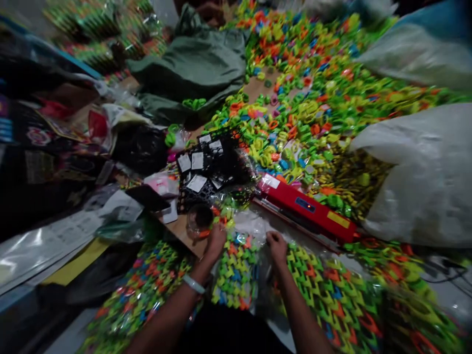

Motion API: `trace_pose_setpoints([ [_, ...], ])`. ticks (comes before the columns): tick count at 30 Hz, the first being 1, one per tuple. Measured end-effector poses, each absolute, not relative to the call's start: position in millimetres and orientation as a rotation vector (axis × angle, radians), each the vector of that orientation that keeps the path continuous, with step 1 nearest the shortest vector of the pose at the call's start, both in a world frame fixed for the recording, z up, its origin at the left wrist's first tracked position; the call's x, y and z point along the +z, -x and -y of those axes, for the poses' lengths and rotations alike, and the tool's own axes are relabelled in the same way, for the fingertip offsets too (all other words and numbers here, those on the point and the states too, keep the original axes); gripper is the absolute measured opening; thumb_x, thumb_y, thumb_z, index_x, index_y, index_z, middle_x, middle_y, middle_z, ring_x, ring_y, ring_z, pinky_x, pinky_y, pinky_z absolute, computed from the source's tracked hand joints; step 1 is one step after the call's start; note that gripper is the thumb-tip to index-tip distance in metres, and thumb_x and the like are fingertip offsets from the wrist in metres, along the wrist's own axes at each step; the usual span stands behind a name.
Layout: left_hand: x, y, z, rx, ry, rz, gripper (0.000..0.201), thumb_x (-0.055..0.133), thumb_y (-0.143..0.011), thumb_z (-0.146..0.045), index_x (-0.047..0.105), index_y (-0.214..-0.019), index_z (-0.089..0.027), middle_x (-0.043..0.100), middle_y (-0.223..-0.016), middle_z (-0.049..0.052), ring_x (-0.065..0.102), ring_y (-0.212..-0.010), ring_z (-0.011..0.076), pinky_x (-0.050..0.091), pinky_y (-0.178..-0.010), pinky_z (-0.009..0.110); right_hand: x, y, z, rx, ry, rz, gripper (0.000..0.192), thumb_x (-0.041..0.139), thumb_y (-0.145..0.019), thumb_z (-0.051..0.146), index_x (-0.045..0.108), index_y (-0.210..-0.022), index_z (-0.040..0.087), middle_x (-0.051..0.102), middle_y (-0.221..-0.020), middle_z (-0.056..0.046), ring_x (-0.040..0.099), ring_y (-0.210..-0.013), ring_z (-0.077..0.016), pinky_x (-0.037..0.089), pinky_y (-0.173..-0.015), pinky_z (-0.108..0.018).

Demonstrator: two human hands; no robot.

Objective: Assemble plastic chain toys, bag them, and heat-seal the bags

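My left hand (217,239), with a pale bracelet on its wrist, is closed at the left edge of a clear plastic bag (252,223). The bag's opposite edge is pinched in my right hand (276,247). Below the hands, rows of small green, yellow, orange and blue plastic pieces (238,268) show through clear film. Just beyond my right hand lies a long red bag sealer (287,195) with a lit display. A round clear container (199,219) with dark contents stands beside my left hand. The picture is dim and blurred, so my fingertips are hard to make out.
A large heap of loose colourful plastic pieces (295,118) spreads beyond the sealer. Black mesh pieces with white labels (212,160) lie left of it. Filled packs (335,300) flank my arms. White sacks (431,172) stand right; a green cloth (195,69) lies at the back.
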State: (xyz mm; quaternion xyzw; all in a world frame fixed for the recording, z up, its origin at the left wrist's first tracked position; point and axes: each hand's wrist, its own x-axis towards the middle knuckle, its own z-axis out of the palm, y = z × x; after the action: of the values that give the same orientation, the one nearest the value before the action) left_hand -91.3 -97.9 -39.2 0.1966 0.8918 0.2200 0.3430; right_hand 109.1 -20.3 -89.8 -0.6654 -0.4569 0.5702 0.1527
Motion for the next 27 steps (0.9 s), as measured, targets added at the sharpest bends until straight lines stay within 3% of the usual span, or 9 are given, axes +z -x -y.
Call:
trace_pose_setpoints([
  [4,-50.2,100.4,107.5,0.212,-0.601,-2.352,0.032,0.051,-0.090,-0.013,0.057,-0.122,-0.010,0.062,-0.114,0.014,0.060,-0.105,0.0232,0.048,-0.092,0.041,-119.0,-114.0,20.9,1.691,1.884,1.217,0.052,0.057,-0.069,0.063,0.064,-0.090,0.016,0.068,-0.087,-0.007,0.059,-0.080,-0.0194,0.046,-0.071,-0.029],
  [7,-45.8,100.7,85.8,0.105,-0.862,-2.256,0.034,0.047,-0.091,-0.016,0.060,-0.123,-0.015,0.056,-0.130,0.014,0.049,-0.123,0.0255,0.038,-0.105,0.043,-124.3,-118.2,14.7,1.754,1.846,1.222,0.055,0.054,-0.070,0.066,0.065,-0.092,0.017,0.069,-0.092,-0.008,0.060,-0.083,-0.0203,0.046,-0.070,-0.029],
  [10,-41.8,93.0,55.9,0.024,-1.101,-2.042,0.027,0.053,-0.091,-0.027,0.066,-0.113,-0.017,0.063,-0.121,0.008,0.053,-0.117,0.0221,0.038,-0.105,0.042,-124.7,-120.9,5.6,1.846,1.799,1.270,0.050,0.064,-0.064,0.061,0.068,-0.089,0.018,0.069,-0.086,-0.008,0.059,-0.077,-0.0204,0.044,-0.063,-0.028],
  [13,-36.7,77.3,29.2,-0.077,-1.245,-1.886,0.022,0.064,-0.085,-0.031,0.071,-0.101,-0.018,0.068,-0.107,0.008,0.058,-0.106,0.0218,0.043,-0.097,0.039,-124.7,-121.5,-2.2,1.920,1.718,1.319,0.038,0.073,-0.055,0.051,0.069,-0.072,0.017,0.064,-0.067,-0.003,0.053,-0.064,-0.0171,0.039,-0.058,-0.027],
  [17,-23.7,55.4,8.5,-0.166,-1.371,-1.931,0.029,0.049,-0.091,-0.020,0.068,-0.111,-0.013,0.055,-0.129,0.018,0.042,-0.126,0.0314,0.032,-0.105,0.048,-124.1,-120.1,-3.7,1.897,1.684,1.269,0.033,0.068,-0.062,0.047,0.068,-0.074,0.017,0.059,-0.064,0.000,0.045,-0.060,-0.0136,0.037,-0.058,-0.026],
  [19,-21.1,48.8,2.8,-0.180,-1.416,-1.915,0.034,0.040,-0.094,-0.018,0.064,-0.118,-0.013,0.047,-0.138,0.018,0.035,-0.132,0.0308,0.027,-0.108,0.049,-122.0,-119.4,-3.1,1.883,1.676,1.223,0.035,0.067,-0.064,0.047,0.068,-0.082,0.017,0.060,-0.069,0.000,0.047,-0.062,-0.0138,0.038,-0.060,-0.027],
  [23,-37.2,44.6,-3.6,-0.259,-1.379,-1.714,0.020,0.054,-0.092,-0.027,0.068,-0.103,-0.016,0.064,-0.114,0.009,0.051,-0.118,0.0242,0.036,-0.104,0.045,-118.2,-119.4,-3.4,1.877,1.669,1.149,0.039,0.067,-0.065,0.046,0.065,-0.091,0.017,0.060,-0.072,0.000,0.052,-0.066,-0.0145,0.043,-0.064,-0.028],
  [27,-61.3,45.7,6.0,-0.338,-1.184,-1.662,0.023,0.061,-0.090,-0.035,0.065,-0.096,-0.014,0.067,-0.101,0.005,0.062,-0.100,0.0196,0.047,-0.096,0.045,-121.4,-117.9,8.4,1.824,1.765,1.109,0.042,0.066,-0.069,0.048,0.062,-0.097,0.017,0.060,-0.072,0.000,0.055,-0.068,-0.0161,0.046,-0.066,-0.029],
])
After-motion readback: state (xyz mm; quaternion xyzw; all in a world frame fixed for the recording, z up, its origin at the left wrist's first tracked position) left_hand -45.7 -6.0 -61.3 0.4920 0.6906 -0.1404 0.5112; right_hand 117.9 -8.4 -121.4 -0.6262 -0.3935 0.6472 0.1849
